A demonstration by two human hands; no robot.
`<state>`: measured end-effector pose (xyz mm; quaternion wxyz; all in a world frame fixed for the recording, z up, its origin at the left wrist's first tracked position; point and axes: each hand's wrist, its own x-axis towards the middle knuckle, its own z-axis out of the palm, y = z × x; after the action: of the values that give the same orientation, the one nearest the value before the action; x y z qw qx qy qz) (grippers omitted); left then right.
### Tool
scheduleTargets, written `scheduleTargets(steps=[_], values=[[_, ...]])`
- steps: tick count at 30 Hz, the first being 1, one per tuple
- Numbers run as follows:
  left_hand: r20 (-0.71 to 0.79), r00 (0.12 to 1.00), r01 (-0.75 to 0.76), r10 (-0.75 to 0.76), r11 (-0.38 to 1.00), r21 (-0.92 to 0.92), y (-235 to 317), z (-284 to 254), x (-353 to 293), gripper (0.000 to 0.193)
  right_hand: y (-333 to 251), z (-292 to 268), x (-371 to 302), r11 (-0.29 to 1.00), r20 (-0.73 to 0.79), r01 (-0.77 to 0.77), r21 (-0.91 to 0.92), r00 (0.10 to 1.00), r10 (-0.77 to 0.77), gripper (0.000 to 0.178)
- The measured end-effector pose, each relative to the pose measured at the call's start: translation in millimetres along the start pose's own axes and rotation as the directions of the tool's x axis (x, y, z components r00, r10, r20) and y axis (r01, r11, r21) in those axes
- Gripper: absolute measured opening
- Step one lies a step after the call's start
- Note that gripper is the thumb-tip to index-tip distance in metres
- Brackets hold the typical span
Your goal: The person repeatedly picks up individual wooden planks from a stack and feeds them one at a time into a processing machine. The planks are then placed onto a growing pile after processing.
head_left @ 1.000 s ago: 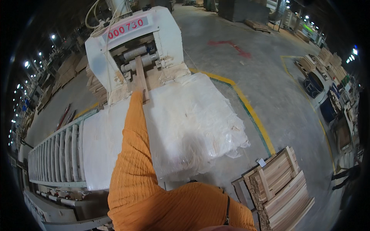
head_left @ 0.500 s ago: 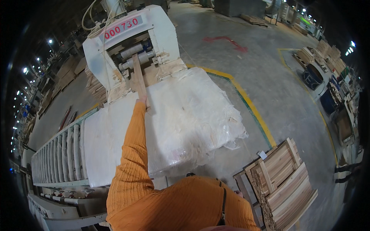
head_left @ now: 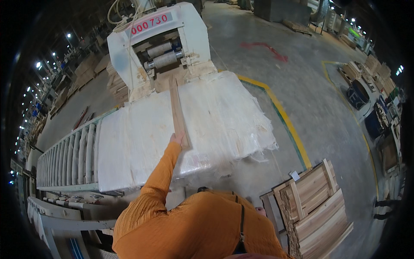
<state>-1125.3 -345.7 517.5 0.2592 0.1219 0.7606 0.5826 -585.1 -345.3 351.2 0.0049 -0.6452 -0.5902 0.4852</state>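
Observation:
A long, narrow wooden board lies lengthwise on the table wrapped in whitish plastic. My left hand is closed around the board's near end, by its left edge. The far end points at the white machine, just short of its two rollers. Only a sliver of my right hand shows past my orange-clothed body, close to the stacked boards; its fingers are hidden.
Wooden boards are stacked low at my right. A roller conveyor adjoins the table's left side. Yellow and green floor lines run along the right. Dark blue bins and wood piles stand farther right.
My left hand has drawn the board back toward me, so its far end has come out from the rollers onto the table. The view has shifted slightly.

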Motion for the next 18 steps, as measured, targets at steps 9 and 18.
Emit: scheduleTargets(steps=[9, 18], values=[[0.602, 0.741, 0.671, -0.298, 0.336, -0.661, -90.3, 36.7, -216.9, 0.062, -82.4, -28.3, 17.2, 0.936, 0.367, 0.326, 0.132, 0.861, -0.352, 0.032], [0.612, 0.72, 0.687, -0.328, 0.463, -0.561, -137.3, 69.2, -306.7, 0.053, -190.3, 13.4, -81.1, 0.917, 0.793, 0.241, 0.317, 0.463, -0.396, 0.042]])
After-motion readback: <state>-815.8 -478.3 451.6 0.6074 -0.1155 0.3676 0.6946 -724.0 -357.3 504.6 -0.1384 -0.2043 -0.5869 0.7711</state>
